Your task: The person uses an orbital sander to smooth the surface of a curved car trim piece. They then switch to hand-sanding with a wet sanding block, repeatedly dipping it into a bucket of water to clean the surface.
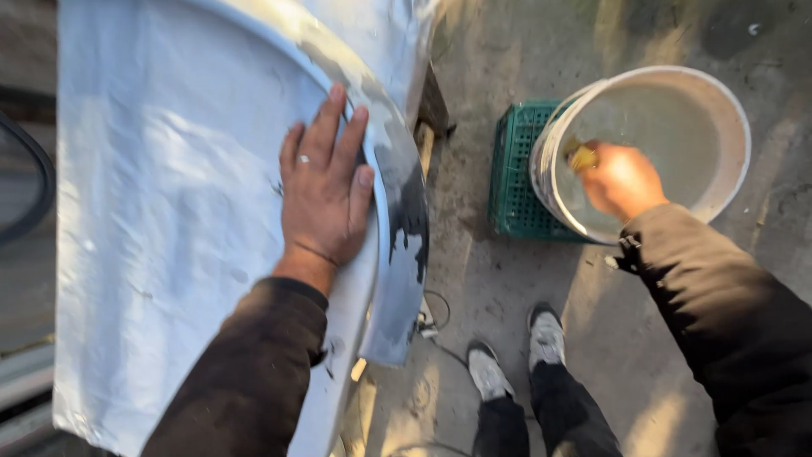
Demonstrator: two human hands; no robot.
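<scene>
The left hand lies flat on a big white car panel. Its fingers are spread out and open, so this grip holds nothing; it only presses down. There is a ring on one finger. Just past the fingertips runs the curved edge of the panel, and there the paint is worn to grey and dark patches.

The right hand reaches into a white bucket. This grip is closed around a small yellow thing, maybe a sponge, but the view is blurry and I cannot tell for sure. The yellow thing sits at the fingertips, close to the near wall of the bucket. The bucket holds cloudy grey water, and the hand is at the water, near the side closest to the panel.

Under the bucket, on the side toward the left hand, is a green plastic crate. The bucket rests on it and leans a little.

Below both hands are two feet in grey shoes, standing on the dusty concrete floor. They are between the panel and the bucket. Both arms wear dark sleeves
</scene>
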